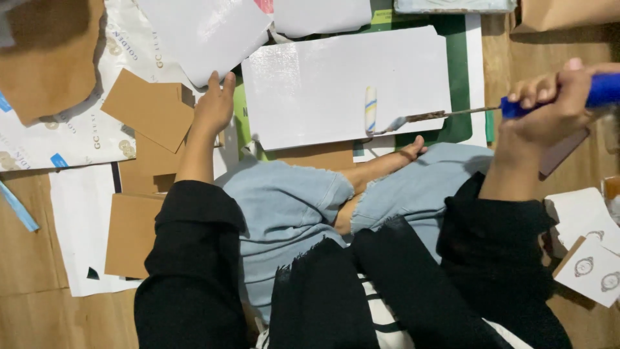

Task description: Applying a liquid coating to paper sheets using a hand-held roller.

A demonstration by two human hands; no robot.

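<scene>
A small paint roller [371,110] with a thin metal shaft and blue handle [600,90] rests on a glossy white board [310,84] lying on the floor. My right hand [549,106] is shut around the blue handle at the right. My left hand [214,106] lies flat with fingers together on the floor, at the left edge of the white board, next to brown cardboard pieces [148,106]. I sit cross-legged in light blue jeans [284,207], with a bare foot [387,161] just below the board.
A green mat [460,64] lies under the board. White sheets [200,32] and printed paper [71,129] cover the wooden floor at the upper left. More brown cardboard [132,236] lies at the left. Small white cards with round emblems [591,265] sit at the right.
</scene>
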